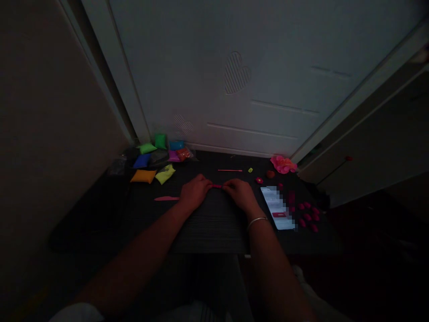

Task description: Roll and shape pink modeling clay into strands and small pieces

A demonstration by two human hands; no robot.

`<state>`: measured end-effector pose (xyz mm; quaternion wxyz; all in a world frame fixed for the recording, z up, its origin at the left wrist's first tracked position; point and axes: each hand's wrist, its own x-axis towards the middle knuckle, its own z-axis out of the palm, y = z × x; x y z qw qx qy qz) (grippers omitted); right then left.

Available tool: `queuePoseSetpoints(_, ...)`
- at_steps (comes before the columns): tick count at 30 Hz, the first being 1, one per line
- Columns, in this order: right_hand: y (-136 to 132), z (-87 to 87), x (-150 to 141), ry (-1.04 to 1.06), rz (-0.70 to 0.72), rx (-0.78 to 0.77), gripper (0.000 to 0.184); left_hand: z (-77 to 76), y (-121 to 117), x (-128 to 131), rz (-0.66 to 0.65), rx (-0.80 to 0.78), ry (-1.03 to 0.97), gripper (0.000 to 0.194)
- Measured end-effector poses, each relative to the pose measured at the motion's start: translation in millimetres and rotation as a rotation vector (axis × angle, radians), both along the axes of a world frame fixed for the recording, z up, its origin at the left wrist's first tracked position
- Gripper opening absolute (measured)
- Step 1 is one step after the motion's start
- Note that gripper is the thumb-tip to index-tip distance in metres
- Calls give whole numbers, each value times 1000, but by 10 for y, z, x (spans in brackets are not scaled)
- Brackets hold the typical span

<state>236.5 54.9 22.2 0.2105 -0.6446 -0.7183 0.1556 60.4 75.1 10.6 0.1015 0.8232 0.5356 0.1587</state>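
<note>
Between my two hands a thin dark pink roll of modelling clay (217, 186) spans the gap, low over the dark table. My left hand (195, 192) pinches its left end, and my right hand (240, 193) pinches the right end. The fingertips cover both ends of the roll. A pink plastic knife (166, 198) lies beside my left hand, its handle end partly hidden by it. Beyond the hands rests a slim pink modelling stick (230, 170). Past my right hand are a small yellow-green piece (250, 170) and a small pink flower with a pale centre (258, 180).
Several coloured clay packets, including an orange packet (143, 176) and a yellow packet (165, 174), lie at the back left. At right are a lit phone (273, 203), several dark pink clay pieces (306, 217), a reddish lump (270, 174) and a large pink flower (283, 164). A white door (187, 67) stands behind.
</note>
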Motion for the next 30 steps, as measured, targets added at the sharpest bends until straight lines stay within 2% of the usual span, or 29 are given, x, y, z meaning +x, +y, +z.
queuePoseSetpoints(17,11,-24,-37,-33,20,-10,20,-25,8,1,0,6,8,27)
queuePoseSetpoints(23,4,-30,-18,42,18,2,31,7,-5,0,-2,-5,-8,27)
queuePoseSetpoints(30,7,28,4,91,-49,-2,17,17,-28,-8,3,6,-35,30)
